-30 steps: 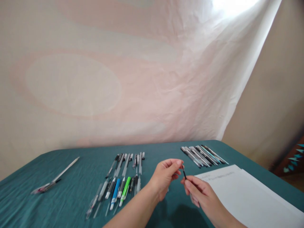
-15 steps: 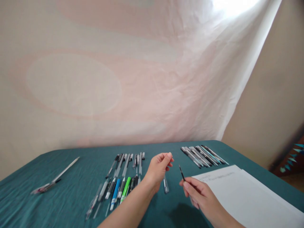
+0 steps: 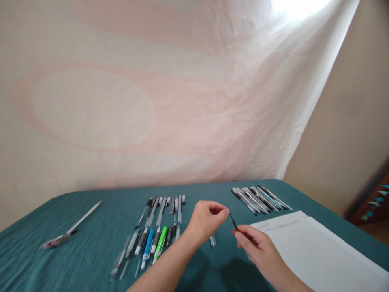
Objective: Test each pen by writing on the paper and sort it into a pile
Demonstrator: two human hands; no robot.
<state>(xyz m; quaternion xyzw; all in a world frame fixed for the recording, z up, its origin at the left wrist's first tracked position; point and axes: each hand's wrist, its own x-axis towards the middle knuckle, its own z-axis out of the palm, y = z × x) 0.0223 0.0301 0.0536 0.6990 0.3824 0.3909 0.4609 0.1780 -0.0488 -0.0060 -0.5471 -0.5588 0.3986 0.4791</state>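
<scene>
A thin dark pen refill slants up out of my right hand, its lower end pinched between thumb and fingers. My left hand is closed in a pinch, its fingertips at the refill's upper tip. Whatever those left fingers hold, if anything, is too small or hidden to make out. Below my left wrist a clear pen part lies on the green cloth, partly covered by the hand.
Left of my forearm are rows of pen barrels and caps, among them a blue pen and a green pen. Several pens lie side by side at back right. White paper with writing is at right; a long pale stick lies far left.
My left hand has moved right and slightly down, bringing its pinched fingertips to the refill's tip. My right hand has shifted slightly right, still holding the refill.
</scene>
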